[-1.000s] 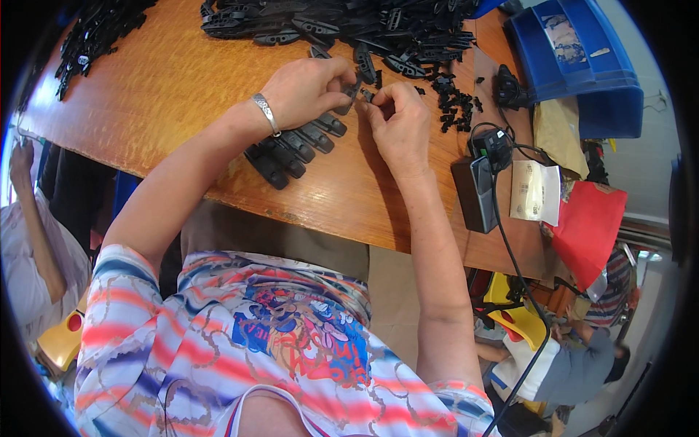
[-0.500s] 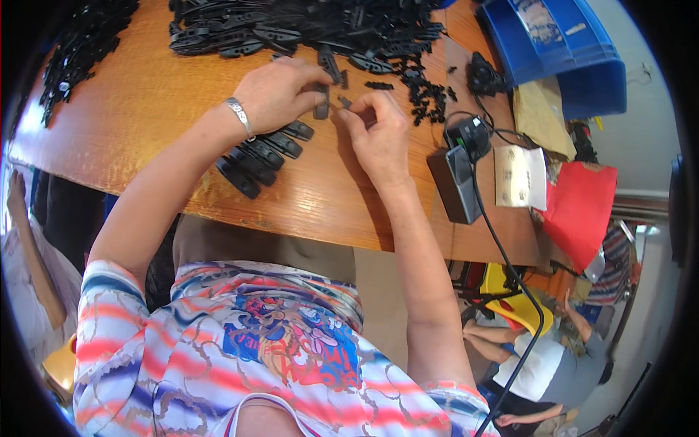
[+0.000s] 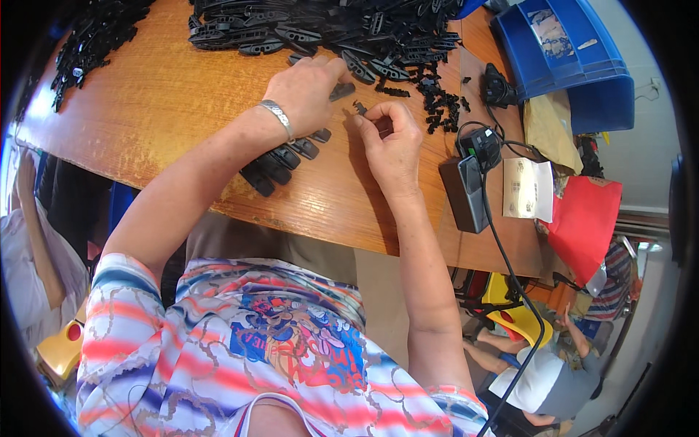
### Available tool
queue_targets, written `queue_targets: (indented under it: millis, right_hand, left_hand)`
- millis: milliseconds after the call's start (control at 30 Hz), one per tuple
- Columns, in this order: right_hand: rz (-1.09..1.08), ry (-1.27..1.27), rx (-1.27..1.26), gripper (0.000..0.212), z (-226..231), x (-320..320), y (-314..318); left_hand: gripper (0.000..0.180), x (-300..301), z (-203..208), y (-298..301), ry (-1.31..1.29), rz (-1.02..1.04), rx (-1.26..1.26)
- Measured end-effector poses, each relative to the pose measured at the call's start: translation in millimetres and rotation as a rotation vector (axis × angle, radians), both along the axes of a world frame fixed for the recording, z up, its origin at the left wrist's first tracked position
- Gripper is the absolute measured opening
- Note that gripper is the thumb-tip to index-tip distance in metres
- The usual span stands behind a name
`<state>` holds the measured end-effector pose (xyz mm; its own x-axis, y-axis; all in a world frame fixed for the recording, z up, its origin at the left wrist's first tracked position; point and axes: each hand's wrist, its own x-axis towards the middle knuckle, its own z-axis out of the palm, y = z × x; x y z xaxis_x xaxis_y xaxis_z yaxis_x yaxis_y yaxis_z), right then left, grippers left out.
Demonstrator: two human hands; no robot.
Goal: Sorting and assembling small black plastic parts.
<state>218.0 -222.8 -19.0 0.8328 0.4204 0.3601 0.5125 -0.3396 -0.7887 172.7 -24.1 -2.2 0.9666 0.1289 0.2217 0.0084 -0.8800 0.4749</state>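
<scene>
Assembly of small parts at a wooden bench [image 3: 182, 80], both bare hands raised over its surface. By the left hand [image 3: 307, 89], a dark oblong piece [image 3: 341, 92] is held at the fingertips; the fingers are bent narrowly about it, and the thumb is largely hidden. By the right hand [image 3: 395, 142], a small black part [image 3: 360, 108] is pinched between thumb and forefinger—its toothed end is left projecting toward the far left. The two held items are kept just apart, the oblong piece lying to the left and slightly farther off. A silver-coloured bracelet [image 3: 277, 119] is worn at the left wrist. Beneath and nearer than that wrist, a row of black pieces [image 3: 274, 170] is laid side by side, partly covered by the forearm. Across the far side, a large pile of long black parts [image 3: 291, 33] is spread; a second pile [image 3: 95, 44] is seen at the far left. To the right of the large pile, tiny black parts [image 3: 440, 102] are scattered. Along the right side are placed a blue bin [image 3: 582, 80], a black box [image 3: 464, 195] beside a cable, and a red bag [image 3: 586, 226]—the last nearest.
</scene>
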Motion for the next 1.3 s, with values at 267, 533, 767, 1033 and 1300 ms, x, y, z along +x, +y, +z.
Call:
queue_targets:
  millis: [267,533,767,1033,1300]
  right_hand:
    - [0.084,0.038,-0.008,0.015,0.9,2.8,19.8]
    - [0.238,-0.018,-0.011,0.013,7.1,9.4,49.7]
    - [0.317,-0.089,-0.107,0.011,10.3,20.8,54.6]
    - [0.38,-0.204,-0.183,0.012,14.7,19.4,49.9]
    - [0.39,-0.243,-0.187,0.012,16.3,13.2,43.3]
  left_hand:
    - [0.033,-15.5,0.0,49.7,0.027,-0.092,-0.15]
    - [0.029,-19.5,-11.2,61.0,0.018,-0.073,-0.197]
    - [0.032,-17.8,-12.7,58.8,-0.019,-0.187,-0.221]
    - [0.03,-22.2,-11.6,57.1,-0.004,-0.205,-0.214]
    - [0.029,-23.2,-15.3,59.9,-0.034,-0.254,-0.224]
